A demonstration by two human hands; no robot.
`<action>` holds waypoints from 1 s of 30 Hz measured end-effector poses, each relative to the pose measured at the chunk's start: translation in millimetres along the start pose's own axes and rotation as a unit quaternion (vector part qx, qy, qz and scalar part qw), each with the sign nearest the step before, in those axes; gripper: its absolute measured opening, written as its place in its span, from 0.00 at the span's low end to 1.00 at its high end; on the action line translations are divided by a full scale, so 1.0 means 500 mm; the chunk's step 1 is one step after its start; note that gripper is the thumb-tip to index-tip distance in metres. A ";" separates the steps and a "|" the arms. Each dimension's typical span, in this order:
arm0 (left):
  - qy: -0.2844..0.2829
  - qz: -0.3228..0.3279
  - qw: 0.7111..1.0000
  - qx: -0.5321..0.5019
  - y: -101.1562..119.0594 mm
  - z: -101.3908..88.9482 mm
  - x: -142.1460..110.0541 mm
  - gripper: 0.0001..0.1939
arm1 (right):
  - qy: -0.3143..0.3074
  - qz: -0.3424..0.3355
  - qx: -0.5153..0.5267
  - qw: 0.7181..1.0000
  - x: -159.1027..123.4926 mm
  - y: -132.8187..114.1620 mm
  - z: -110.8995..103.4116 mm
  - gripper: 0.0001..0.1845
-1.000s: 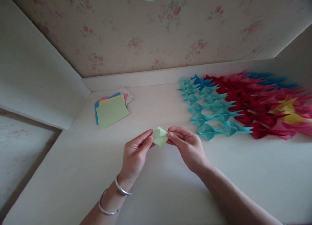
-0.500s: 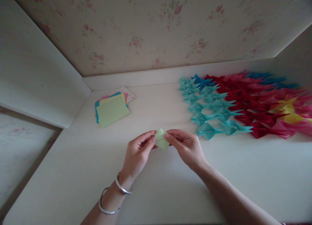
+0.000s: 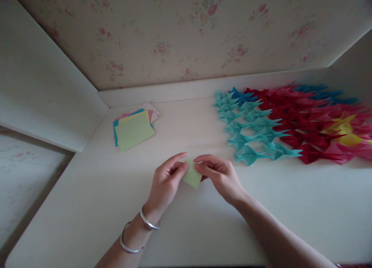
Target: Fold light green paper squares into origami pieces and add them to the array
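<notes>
A small folded piece of pale green paper (image 3: 192,176) is held between my two hands over the white table. My left hand (image 3: 167,179), with two silver bangles on its wrist, pinches the paper's left side between thumb and fingers. From the other side my right hand (image 3: 221,177) grips the upper right edge, its thumb on the face toward me. Some fingertips are hidden behind the paper.
A fanned stack of coloured paper sheets (image 3: 135,131), pale green on top, lies at the back left. Rows of folded paper cranes in turquoise (image 3: 248,155), red (image 3: 310,153), pink, blue and yellow (image 3: 343,126) cover the table's right side. A flowered wall (image 3: 174,35) rises behind.
The green paper has turned in my fingers and sits slightly lower, showing a flatter, squarer face. My fingertips have shifted toward its upper edge.
</notes>
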State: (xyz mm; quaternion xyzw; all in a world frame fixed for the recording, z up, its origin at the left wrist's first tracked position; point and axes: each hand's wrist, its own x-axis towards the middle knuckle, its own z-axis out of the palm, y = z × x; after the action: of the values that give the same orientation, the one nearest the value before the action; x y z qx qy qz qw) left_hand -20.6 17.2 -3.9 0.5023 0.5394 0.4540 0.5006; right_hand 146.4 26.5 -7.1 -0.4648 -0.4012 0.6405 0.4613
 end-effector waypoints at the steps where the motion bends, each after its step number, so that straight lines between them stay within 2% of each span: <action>1: -0.011 0.023 0.999 0.027 0.005 -0.002 -0.003 0.15 | 0.009 0.004 0.007 1.000 0.001 -0.002 -0.001 0.09; 4: -0.076 0.124 0.981 0.128 0.019 -0.010 -0.011 0.14 | 0.043 0.020 0.049 0.998 0.007 -0.007 -0.008 0.07; 8: -0.141 0.246 0.928 0.242 0.019 -0.018 -0.013 0.22 | 0.075 0.053 0.112 0.989 0.015 -0.008 -0.016 0.05; 11: -0.138 0.325 0.893 0.278 0.004 -0.018 -0.007 0.21 | 0.061 0.070 0.119 0.989 0.015 -0.007 -0.017 0.05; 13: -0.117 0.336 0.892 0.279 -0.005 -0.018 -0.005 0.19 | 0.031 0.077 0.108 0.991 0.012 -0.006 -0.015 0.07; 16: -0.065 0.258 0.930 0.252 -0.004 -0.018 -0.008 0.14 | -0.026 0.047 0.081 0.995 0.006 -0.010 -0.011 0.14; 18: -0.051 0.160 0.967 0.191 0.006 -0.018 -0.010 0.11 | -0.051 -0.003 0.021 0.998 0.001 -0.015 -0.010 0.18; 20: -0.065 0.060 0.991 0.099 0.019 -0.020 -0.010 0.12 | -0.066 -0.038 -0.042 0.996 -0.002 -0.020 -0.011 0.15; 22: -0.083 -0.010 0.996 0.019 0.030 -0.021 -0.007 0.12 | -0.084 -0.040 -0.062 0.994 -0.003 -0.022 -0.012 0.13; 24: -0.103 -0.051 0.993 -0.025 0.037 -0.023 -0.004 0.11 | -0.098 -0.028 -0.038 0.994 -0.002 -0.021 -0.012 0.12; 30: -0.149 -0.084 0.984 -0.048 0.040 -0.026 -0.001 0.11 | -0.085 -0.007 0.005 0.996 -0.001 -0.017 -0.017 0.10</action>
State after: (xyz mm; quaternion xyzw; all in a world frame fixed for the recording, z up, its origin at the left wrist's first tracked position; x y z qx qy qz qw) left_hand -31.9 18.4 16.9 0.4925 0.4772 0.3556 0.6351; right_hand 156.4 29.0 -1.0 -0.4037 -0.4385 0.6764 0.4326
